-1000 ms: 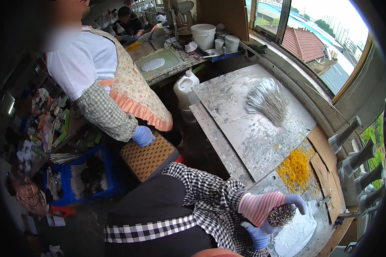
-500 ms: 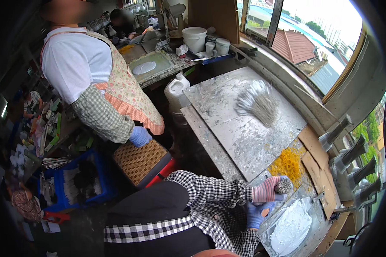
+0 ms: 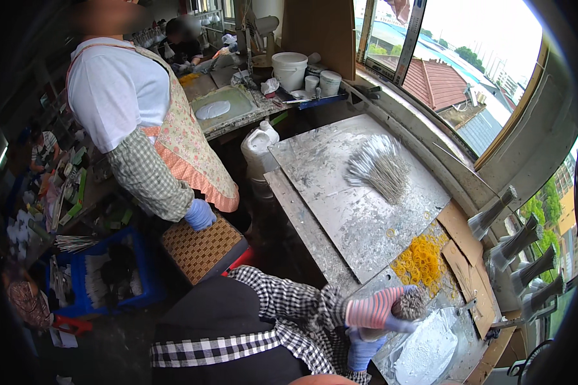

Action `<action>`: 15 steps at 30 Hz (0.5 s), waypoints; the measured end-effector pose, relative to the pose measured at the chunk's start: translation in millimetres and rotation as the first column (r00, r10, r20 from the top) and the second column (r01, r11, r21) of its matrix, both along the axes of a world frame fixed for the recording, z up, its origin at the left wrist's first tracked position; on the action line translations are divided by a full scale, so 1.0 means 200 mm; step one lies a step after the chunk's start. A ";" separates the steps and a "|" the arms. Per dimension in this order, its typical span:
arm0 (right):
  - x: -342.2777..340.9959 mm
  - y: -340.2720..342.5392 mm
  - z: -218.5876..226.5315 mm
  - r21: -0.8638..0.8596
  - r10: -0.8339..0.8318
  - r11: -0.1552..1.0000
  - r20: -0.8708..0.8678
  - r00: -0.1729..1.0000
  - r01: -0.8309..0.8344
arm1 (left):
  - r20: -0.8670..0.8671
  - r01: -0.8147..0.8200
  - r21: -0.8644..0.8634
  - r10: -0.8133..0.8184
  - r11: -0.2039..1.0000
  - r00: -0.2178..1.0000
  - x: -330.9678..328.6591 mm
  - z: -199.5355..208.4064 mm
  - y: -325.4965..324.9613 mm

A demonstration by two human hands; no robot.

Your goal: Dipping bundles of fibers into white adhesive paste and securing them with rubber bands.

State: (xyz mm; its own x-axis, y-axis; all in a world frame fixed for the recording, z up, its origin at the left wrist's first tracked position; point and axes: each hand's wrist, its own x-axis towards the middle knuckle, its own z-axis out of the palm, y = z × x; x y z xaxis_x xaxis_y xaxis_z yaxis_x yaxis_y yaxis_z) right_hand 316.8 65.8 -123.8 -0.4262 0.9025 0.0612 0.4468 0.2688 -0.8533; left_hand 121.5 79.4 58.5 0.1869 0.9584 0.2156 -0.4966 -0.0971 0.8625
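My left hand (image 3: 376,309), in a pink-and-grey striped glove, is closed around a bundle of thin grey sticks (image 3: 408,305). The bundle's speckled end sticks out past the fingers, toward the window side. Below it, my right hand (image 3: 364,351) in a blue glove is at the bundle's other end and seems closed on it; its fingers are mostly hidden. Close by, a thick patch of white paste (image 3: 427,350) is spread on a board. Many yellow rubber bands (image 3: 424,260) lie heaped just beyond my hands.
A fanned pile of thin sticks (image 3: 380,168) lies on the stained grey board (image 3: 321,186). Several bound bundles (image 3: 510,240) stand along the window side. A co-worker (image 3: 135,115) stands at left, a gloved hand by a woven-topped stool (image 3: 202,247). White buckets (image 3: 290,69) stand behind.
Both hands have shifted left in the picture, and the bundle has tilted, showing more of its speckled end. The view has moved slightly. The co-worker stays in place.
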 end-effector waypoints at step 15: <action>0.00 0.02 -0.10 -0.548 -0.243 0.743 -0.755 0.609 -0.384 | -0.195 0.254 0.634 -0.166 0.731 0.967 -0.01 0.24 -0.04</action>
State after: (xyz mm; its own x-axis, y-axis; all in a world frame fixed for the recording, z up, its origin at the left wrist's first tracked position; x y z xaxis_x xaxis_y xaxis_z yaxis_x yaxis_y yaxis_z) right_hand 316.5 70.1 -142.9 -0.5633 0.8123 -0.1510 -0.4235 -0.4408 -0.7914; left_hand 120.1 71.6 107.0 0.4318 0.5263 0.7325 -0.4726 -0.5597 0.6807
